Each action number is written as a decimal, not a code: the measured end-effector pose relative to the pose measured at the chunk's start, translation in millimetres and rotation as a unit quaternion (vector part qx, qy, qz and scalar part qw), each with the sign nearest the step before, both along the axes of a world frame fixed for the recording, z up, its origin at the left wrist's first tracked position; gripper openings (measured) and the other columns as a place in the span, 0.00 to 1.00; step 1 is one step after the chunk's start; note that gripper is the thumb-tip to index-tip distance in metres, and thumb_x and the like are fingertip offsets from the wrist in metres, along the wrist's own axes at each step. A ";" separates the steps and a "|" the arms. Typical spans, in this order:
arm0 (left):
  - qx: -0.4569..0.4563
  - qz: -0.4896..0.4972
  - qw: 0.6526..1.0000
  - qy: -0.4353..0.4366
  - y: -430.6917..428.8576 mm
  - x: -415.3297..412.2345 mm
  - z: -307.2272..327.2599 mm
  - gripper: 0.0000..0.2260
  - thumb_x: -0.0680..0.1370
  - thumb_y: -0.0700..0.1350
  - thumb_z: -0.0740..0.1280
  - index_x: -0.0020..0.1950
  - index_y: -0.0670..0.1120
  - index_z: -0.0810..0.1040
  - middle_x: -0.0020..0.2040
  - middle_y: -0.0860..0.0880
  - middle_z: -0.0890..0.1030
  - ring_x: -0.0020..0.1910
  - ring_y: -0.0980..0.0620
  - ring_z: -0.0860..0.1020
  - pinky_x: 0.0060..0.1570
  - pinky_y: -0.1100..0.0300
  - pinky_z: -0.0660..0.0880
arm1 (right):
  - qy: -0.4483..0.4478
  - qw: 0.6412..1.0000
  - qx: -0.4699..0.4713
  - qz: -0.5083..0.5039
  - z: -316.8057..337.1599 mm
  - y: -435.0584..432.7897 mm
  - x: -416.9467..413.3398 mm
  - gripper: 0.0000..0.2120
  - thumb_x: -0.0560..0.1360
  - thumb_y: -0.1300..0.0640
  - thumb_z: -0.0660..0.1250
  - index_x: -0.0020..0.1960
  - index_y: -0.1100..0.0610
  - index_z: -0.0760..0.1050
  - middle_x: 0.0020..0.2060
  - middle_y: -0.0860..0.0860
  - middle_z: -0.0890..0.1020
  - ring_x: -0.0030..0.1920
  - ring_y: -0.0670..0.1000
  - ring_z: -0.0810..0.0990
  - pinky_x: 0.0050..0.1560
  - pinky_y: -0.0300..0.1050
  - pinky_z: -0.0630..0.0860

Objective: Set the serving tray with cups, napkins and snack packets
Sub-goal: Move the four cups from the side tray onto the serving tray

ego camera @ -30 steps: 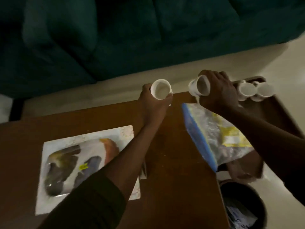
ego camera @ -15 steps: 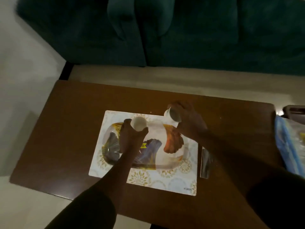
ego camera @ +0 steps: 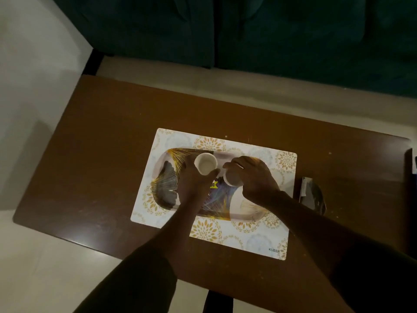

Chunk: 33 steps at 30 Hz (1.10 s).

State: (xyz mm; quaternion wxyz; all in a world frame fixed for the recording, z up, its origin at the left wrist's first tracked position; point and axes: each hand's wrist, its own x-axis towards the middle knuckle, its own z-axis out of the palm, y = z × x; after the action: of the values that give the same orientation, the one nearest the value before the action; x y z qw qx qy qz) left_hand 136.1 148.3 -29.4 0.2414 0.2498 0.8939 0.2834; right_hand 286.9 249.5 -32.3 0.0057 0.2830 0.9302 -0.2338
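On a dark brown wooden table (ego camera: 94, 154) lay a white rectangular placemat with gold floral medallions (ego camera: 266, 233), and on the mat sat an oval serving tray printed with gold-lined leaf shapes (ego camera: 167, 190). Pale tiled floor (ego camera: 33, 86) showed to the left of the table, and a dark green upholstered sofa (ego camera: 248, 37) stood beyond its far edge. Near the table's right end, apart from the mat, lay a small dark shiny packet (ego camera: 312, 195), too dim to read. The left hand (ego camera: 195, 179) reached over the tray's middle with its fingers curled around a small white cup (ego camera: 205, 163), gripping the wall while the mouth faced up. Just beside it, the right hand (ego camera: 255, 177) wrapped a second small white cup (ego camera: 232, 180), tipped so its mouth leaned toward the person, fingers closed over the top. Both cups were above the tray's far half; whether either touched the tray could not be told
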 end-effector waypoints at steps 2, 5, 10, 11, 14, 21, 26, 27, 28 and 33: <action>0.001 -0.058 0.997 0.044 -2.6 -6.9 3.8 0.32 0.70 0.51 0.74 0.71 0.47 0.66 0.67 0.44 0.74 0.62 0.42 0.76 0.50 0.48 0.78 | 0.011 1.000 -0.003 -0.015 -2.4 -1.1 4.9 0.39 0.62 0.71 0.65 0.69 0.47 0.67 0.68 0.48 0.72 0.70 0.53 0.69 0.67 0.54 0.70; 0.005 -0.264 0.954 0.143 -7.1 -31.6 13.9 0.36 0.70 0.36 0.67 0.75 0.54 0.62 0.77 0.48 0.64 0.72 0.43 0.67 0.59 0.44 0.75 | 0.074 0.983 -0.052 -0.162 1.1 -19.2 10.0 0.38 0.63 0.70 0.68 0.70 0.53 0.64 0.69 0.53 0.70 0.71 0.54 0.67 0.68 0.55 0.72; -0.095 -0.460 0.870 0.152 -7.0 -50.5 17.7 0.39 0.70 0.28 0.62 0.75 0.57 0.63 0.80 0.53 0.57 0.78 0.47 0.57 0.70 0.45 0.67 | 0.112 0.940 -0.102 -0.304 -0.1 -57.4 -0.3 0.40 0.64 0.45 0.78 0.70 0.59 0.67 0.66 0.56 0.71 0.68 0.54 0.68 0.61 0.42 0.67; -0.087 -0.442 0.880 0.153 -7.7 -50.9 18.2 0.36 0.70 0.29 0.64 0.74 0.57 0.66 0.78 0.53 0.61 0.76 0.48 0.61 0.67 0.46 0.70 | 0.106 0.940 -0.109 -0.306 -0.6 -58.6 -7.0 0.39 0.64 0.45 0.78 0.69 0.58 0.68 0.65 0.57 0.72 0.67 0.55 0.69 0.58 0.40 0.66; -0.092 -0.306 0.937 0.140 -5.3 -47.9 19.2 0.28 0.72 0.41 0.70 0.71 0.53 0.69 0.72 0.49 0.69 0.68 0.45 0.72 0.57 0.48 0.75 | 0.060 0.942 -0.112 -0.311 -0.3 -52.1 -25.8 0.34 0.66 0.45 0.76 0.68 0.51 0.69 0.61 0.57 0.72 0.62 0.56 0.70 0.51 0.41 0.66; -0.082 -0.167 0.982 0.032 2.4 -44.3 16.0 0.33 0.68 0.47 0.78 0.70 0.46 0.70 0.64 0.44 0.76 0.63 0.44 0.75 0.56 0.53 0.71 | 0.069 0.961 -0.029 -0.266 1.3 -42.4 -35.0 0.29 0.67 0.56 0.76 0.65 0.56 0.71 0.56 0.55 0.80 0.56 0.55 0.78 0.47 0.39 0.67; -0.044 -0.159 0.986 0.023 11.3 -32.9 15.8 0.29 0.66 0.52 0.79 0.65 0.47 0.76 0.59 0.46 0.81 0.58 0.48 0.78 0.55 0.52 0.75 | 0.073 0.965 -0.055 -0.247 0.9 -40.7 -37.3 0.30 0.68 0.54 0.76 0.65 0.60 0.71 0.58 0.55 0.80 0.58 0.54 0.78 0.56 0.42 0.73; -0.049 -0.160 0.986 0.023 12.7 -32.0 15.1 0.29 0.66 0.52 0.79 0.65 0.47 0.77 0.59 0.46 0.81 0.58 0.48 0.78 0.55 0.52 0.75 | 0.076 0.967 -0.046 -0.241 0.2 -39.8 -37.4 0.28 0.68 0.54 0.76 0.64 0.60 0.71 0.57 0.55 0.81 0.58 0.54 0.79 0.55 0.41 0.72; -0.053 -0.160 0.985 0.024 13.6 -32.0 13.5 0.29 0.66 0.52 0.79 0.65 0.46 0.77 0.59 0.46 0.81 0.58 0.48 0.77 0.55 0.52 0.75 | 0.079 0.967 -0.041 -0.239 -0.3 -38.6 -37.7 0.28 0.67 0.55 0.76 0.63 0.60 0.72 0.56 0.54 0.81 0.57 0.54 0.79 0.54 0.40 0.71; -0.057 -0.165 0.984 0.024 13.5 -33.8 12.5 0.29 0.67 0.52 0.78 0.66 0.46 0.76 0.59 0.45 0.81 0.58 0.47 0.78 0.53 0.52 0.75 | 0.085 0.967 -0.051 -0.234 -1.9 -37.8 -38.6 0.27 0.67 0.55 0.76 0.64 0.59 0.72 0.57 0.54 0.81 0.57 0.54 0.78 0.55 0.45 0.75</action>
State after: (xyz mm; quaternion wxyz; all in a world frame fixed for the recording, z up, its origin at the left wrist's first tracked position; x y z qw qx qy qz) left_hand 102.2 161.8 -16.8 0.2769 0.3861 0.8608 0.1824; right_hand 248.2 211.7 -34.2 -0.1134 0.4712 0.8219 -0.2993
